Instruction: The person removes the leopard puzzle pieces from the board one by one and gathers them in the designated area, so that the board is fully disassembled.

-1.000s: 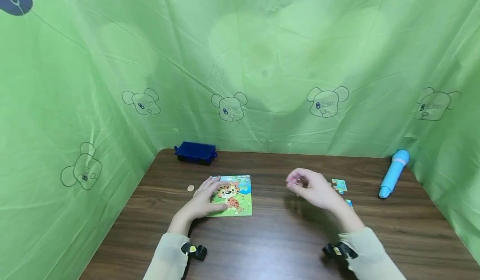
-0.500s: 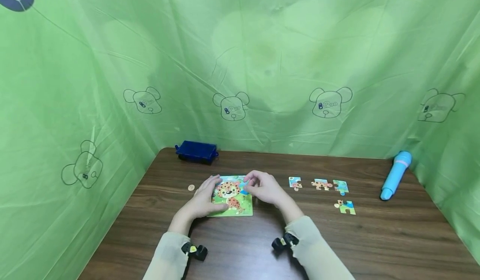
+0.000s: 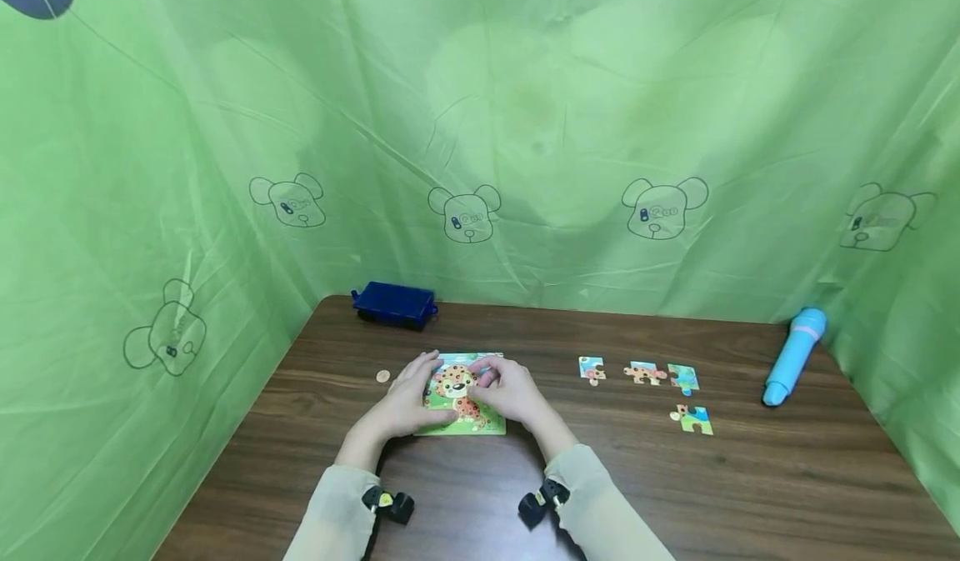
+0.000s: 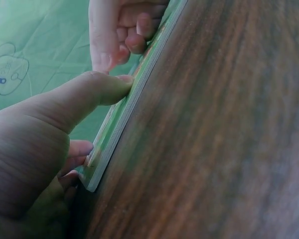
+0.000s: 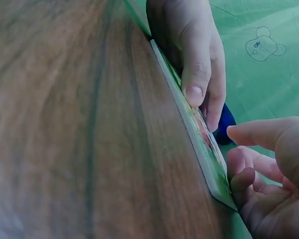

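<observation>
In the head view a square puzzle board [image 3: 461, 426] with a spotted leopard cub on green and blue lies on the table. My left hand [image 3: 403, 407] rests over its left side. The left thumb presses on the board near its front edge, while the other fingers reach along the far left border. My right hand [image 3: 512, 390] is over the board's right half, its fingertips at the picture. The right wrist view shows a gap between the right thumb [image 5: 254, 133] and the bent fingers, with no piece visible between them.
Several loose puzzle pieces [image 3: 645, 373] lie to the right of the board. A small round disc [image 3: 383, 376] is on its left. A dark blue box-like object [image 3: 395, 303] stands at the back left, and a light blue torch-shaped toy [image 3: 795, 357] at the right.
My right hand has moved left from beside the loose pieces to over the board, uncovering those pieces. My left hand has stayed on the board.
</observation>
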A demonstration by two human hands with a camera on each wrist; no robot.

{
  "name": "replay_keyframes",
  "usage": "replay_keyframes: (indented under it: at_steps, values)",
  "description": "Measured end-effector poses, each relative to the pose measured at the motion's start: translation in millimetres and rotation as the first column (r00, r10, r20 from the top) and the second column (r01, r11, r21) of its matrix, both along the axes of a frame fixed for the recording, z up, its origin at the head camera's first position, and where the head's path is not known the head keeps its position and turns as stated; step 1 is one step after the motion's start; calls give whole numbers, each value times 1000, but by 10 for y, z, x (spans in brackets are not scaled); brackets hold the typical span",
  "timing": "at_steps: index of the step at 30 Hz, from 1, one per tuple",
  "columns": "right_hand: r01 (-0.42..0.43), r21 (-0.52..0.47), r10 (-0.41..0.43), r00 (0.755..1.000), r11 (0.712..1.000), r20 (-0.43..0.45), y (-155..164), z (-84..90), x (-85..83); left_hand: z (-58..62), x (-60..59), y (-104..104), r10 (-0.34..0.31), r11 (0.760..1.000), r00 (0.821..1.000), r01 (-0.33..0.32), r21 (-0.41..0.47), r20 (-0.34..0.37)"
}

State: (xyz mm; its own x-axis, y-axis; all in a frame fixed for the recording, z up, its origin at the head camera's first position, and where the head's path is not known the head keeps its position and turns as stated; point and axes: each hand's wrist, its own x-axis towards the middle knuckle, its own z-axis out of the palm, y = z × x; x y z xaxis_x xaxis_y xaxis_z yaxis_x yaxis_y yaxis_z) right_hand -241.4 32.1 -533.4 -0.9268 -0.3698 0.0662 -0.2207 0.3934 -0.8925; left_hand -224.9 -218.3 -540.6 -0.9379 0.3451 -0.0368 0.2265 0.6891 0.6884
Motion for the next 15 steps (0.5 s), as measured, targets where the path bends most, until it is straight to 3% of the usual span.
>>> replay_keyframes:
  at_steps: [9, 15]
  values:
    - [41, 5, -41, 999, 999, -4, -29, -55, 5, -4, 8, -9, 13, 1000, 1000, -12, -13, 4]
    - [49, 61, -49, 999, 997, -5, -71, -42, 42, -14, 10, -4, 4, 1000, 1000, -4, -12, -6]
